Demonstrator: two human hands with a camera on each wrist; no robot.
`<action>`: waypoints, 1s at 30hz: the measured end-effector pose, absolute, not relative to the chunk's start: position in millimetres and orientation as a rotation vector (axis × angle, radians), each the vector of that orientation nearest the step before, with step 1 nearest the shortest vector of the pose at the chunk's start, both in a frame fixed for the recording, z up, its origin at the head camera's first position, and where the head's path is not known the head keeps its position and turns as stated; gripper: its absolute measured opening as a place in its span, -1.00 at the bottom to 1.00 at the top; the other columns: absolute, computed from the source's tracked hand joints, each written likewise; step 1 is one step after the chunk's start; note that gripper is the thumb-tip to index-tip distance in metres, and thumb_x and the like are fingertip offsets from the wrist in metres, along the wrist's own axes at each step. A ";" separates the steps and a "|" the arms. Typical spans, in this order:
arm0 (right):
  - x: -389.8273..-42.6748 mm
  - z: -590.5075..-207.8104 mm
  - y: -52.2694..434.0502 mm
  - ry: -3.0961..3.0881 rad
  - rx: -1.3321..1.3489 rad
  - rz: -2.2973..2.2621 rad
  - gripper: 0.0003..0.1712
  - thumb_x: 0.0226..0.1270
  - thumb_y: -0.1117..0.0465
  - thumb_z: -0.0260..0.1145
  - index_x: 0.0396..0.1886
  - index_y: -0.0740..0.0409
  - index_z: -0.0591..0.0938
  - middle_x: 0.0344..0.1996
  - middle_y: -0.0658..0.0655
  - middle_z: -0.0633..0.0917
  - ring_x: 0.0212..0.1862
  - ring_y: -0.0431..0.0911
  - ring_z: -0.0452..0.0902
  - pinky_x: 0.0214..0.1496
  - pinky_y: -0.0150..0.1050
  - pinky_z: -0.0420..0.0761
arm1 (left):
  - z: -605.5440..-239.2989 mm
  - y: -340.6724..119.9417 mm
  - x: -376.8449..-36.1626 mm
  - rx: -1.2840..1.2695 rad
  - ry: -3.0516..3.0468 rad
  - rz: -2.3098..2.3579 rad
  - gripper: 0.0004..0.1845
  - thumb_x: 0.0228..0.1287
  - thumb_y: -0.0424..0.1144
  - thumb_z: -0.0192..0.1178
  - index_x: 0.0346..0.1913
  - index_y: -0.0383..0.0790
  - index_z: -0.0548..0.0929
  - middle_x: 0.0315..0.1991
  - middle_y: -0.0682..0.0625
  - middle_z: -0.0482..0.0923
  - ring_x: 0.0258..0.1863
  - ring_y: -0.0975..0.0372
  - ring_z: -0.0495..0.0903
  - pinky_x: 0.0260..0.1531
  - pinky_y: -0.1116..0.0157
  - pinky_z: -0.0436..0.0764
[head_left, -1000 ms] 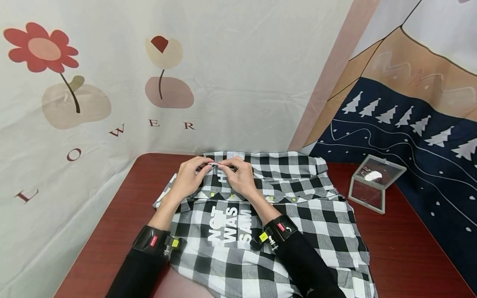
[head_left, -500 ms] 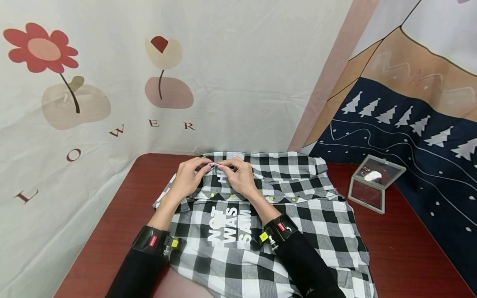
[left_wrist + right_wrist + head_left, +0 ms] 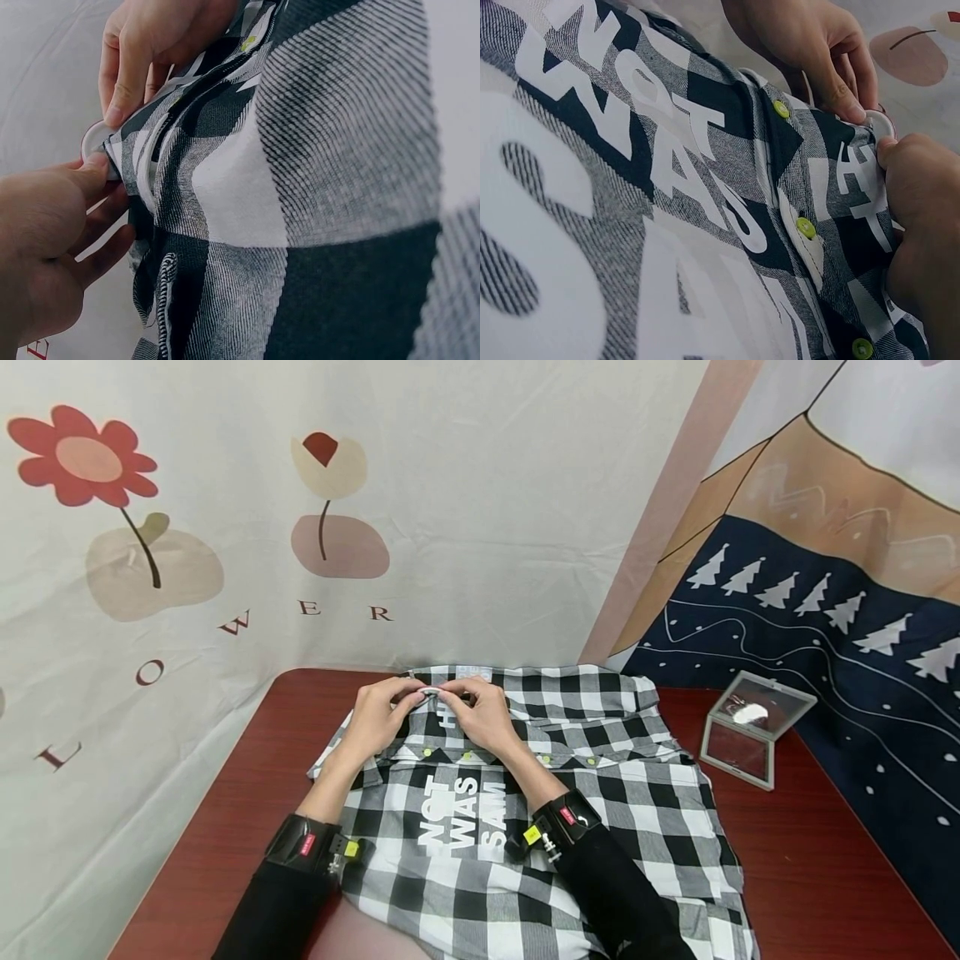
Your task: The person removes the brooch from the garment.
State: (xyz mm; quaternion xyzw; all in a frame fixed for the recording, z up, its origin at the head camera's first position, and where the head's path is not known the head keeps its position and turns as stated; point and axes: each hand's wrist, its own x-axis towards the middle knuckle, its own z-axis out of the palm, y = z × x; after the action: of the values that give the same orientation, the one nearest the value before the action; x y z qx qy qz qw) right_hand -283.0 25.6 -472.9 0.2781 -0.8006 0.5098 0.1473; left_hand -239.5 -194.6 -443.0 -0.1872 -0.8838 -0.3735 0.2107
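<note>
Hands unmoved, both pinching plaid shirt [image 3: 525, 793], print reads "NOT WAS SAM", perhaps

The head view looks down at the table [image 3: 225, 777] from above; both wrist views crowd close on the checked shirt [image 3: 615, 827].

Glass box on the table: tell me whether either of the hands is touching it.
No. The glass box sits apart at the right, while the left hand and right hand pinch the shirt.
</note>
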 end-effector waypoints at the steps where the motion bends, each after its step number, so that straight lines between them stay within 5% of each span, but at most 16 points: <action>1: -283.1 -472.5 25.6 -2.312 0.802 1.457 -0.85 0.63 0.13 0.52 0.00 0.02 0.94 -0.16 0.07 0.93 -0.22 -0.18 0.63 -0.19 -0.41 0.54 | -442.7 -194.5 -239.3 -0.516 -2.454 -1.038 -0.81 0.57 -0.39 0.43 0.12 -0.34 0.87 0.02 -0.26 0.90 -0.08 -0.08 0.91 -0.04 -0.06 0.89; 11: -281.7 -467.4 26.9 -2.355 0.853 1.389 -0.79 0.67 0.09 0.48 0.09 0.04 0.91 -0.06 0.09 0.92 -0.01 -0.01 0.78 0.03 -0.19 0.79 | -439.6 -193.5 -237.8 -0.475 -2.449 -1.076 -0.82 0.57 -0.36 0.44 0.10 -0.35 0.87 -0.03 -0.26 0.91 -0.15 -0.08 0.92 -0.11 -0.05 0.87; 18: -280.0 -462.0 25.1 -2.330 0.946 1.283 -0.72 0.66 0.13 0.45 0.20 0.11 0.86 0.04 0.14 0.91 0.08 0.13 0.79 0.13 0.07 0.77 | -438.0 -193.1 -238.1 -0.457 -2.452 -1.089 -0.83 0.56 -0.35 0.45 0.08 -0.32 0.87 -0.05 -0.24 0.92 -0.15 -0.08 0.94 -0.13 -0.04 0.85; 30: -274.4 -457.6 17.8 -2.377 0.928 1.110 -0.72 0.66 0.15 0.47 0.19 0.18 0.85 0.03 0.18 0.92 0.06 0.09 0.79 0.17 0.03 0.76 | -437.0 -191.9 -237.3 -0.459 -2.436 -1.064 -0.84 0.53 -0.33 0.48 0.05 -0.31 0.88 -0.06 -0.22 0.92 -0.13 -0.11 0.93 -0.07 -0.09 0.89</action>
State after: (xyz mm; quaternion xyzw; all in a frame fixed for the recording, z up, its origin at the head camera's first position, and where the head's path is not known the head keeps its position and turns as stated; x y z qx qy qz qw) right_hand -274.4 17.8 -457.6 0.3280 -0.8406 0.3925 0.1784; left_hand -237.3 -191.9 -437.0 -0.1661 -0.8808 -0.3848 0.2203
